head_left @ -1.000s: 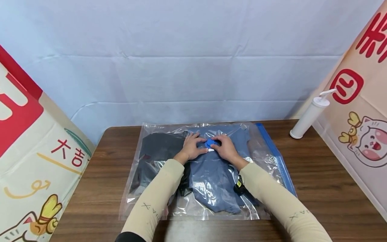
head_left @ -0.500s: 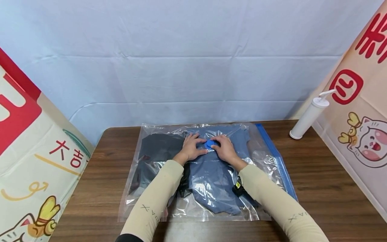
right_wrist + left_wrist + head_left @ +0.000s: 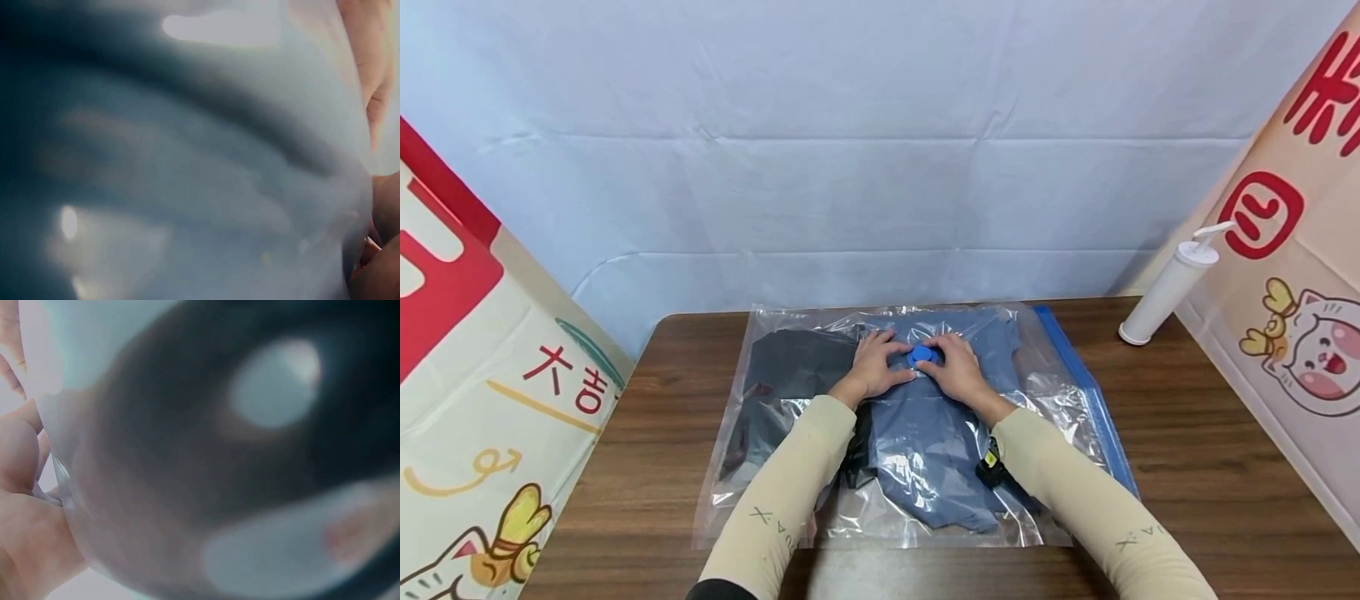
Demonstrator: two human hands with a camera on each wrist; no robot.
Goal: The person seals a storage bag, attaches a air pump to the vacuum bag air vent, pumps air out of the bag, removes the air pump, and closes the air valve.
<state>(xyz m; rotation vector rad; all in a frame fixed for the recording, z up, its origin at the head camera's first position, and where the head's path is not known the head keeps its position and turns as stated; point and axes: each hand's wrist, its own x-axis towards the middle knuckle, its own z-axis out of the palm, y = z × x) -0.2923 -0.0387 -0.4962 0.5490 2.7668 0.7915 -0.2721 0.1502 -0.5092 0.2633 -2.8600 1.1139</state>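
Note:
A clear plastic vacuum storage bag (image 3: 857, 525) lies flat on the table, with dark and blue-grey folded clothes (image 3: 917, 450) inside. Near its far middle sits a round blue valve cap (image 3: 922, 354). My right hand (image 3: 958, 368) pinches this cap between thumb and forefinger. Just left of the cap, my left hand (image 3: 872, 367) rests on the bag, fingers spread and thumb reaching toward the valve. In the left wrist view, blurred plastic covers most of the picture and part of the left hand (image 3: 31, 544) shows at the edge. The right wrist view is likewise mostly blurred plastic.
A white hand pump (image 3: 1171, 287) stands at the table's back right. The bag's blue zip edge (image 3: 1086, 392) runs along its right side. A pale cloth backdrop (image 3: 850, 167) hangs behind the wooden table (image 3: 625, 483), with printed cloths at both sides.
The right thumb and forefinger shift slightly at the blue cap. The left hand, bag and pump keep their places.

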